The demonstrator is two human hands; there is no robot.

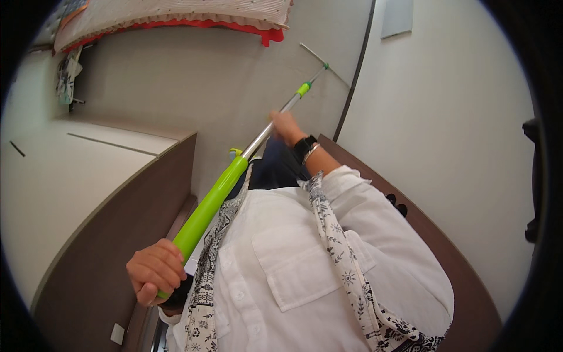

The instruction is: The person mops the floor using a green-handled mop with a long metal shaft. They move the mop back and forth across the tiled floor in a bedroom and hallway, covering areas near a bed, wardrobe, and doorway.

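A long-handled flat mop or squeegee runs slantwise from low on my left to the upper right. Its bright green grip [210,209] has my left hand [156,270] closed around the lower end. Further along, my right hand [286,127] is wrapped around the silver metal pole [258,140], slightly blurred. Beyond it sits a green collar [303,89]. The thin crossbar head [314,54] lies on the grey floor [198,79], its far end close to the dark baseboard [357,66].
A bed with a ruffled cover [198,11] and red trim stands at the top left. A brown panel [118,229] with a pale top rises on my left; another brown panel [431,237] is on my right beside the white wall [440,110]. A yellow-edged shoe [235,153] shows below the pole.
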